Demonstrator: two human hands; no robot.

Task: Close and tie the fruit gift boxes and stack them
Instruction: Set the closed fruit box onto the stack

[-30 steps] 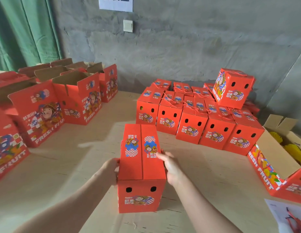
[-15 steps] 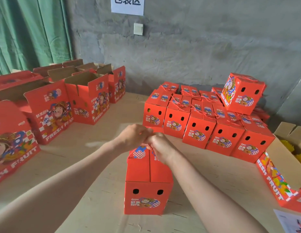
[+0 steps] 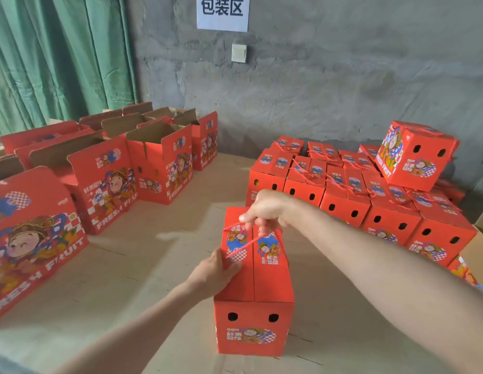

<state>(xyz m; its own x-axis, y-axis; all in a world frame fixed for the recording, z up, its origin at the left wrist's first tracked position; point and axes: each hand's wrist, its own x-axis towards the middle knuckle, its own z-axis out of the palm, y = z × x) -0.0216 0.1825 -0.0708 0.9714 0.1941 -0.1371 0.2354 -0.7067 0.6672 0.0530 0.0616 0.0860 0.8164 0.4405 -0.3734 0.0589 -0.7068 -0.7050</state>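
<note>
Box [image 3: 272, 282]: closed, on table [image 3: 121, 282].
Left hand [image 3: 212, 275]: pinches red cord [image 3: 245, 242] at box's left top edge.
Right hand [image 3: 264, 211]: pinches red cord, raised above lid.

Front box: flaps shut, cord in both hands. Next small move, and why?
Probably draw the red cord snug and start the knot. The right hand pinches it above the far end of the box, and the left hand holds it at the lid's left edge. It runs diagonally across the shut flaps, with no knot visible.
</note>
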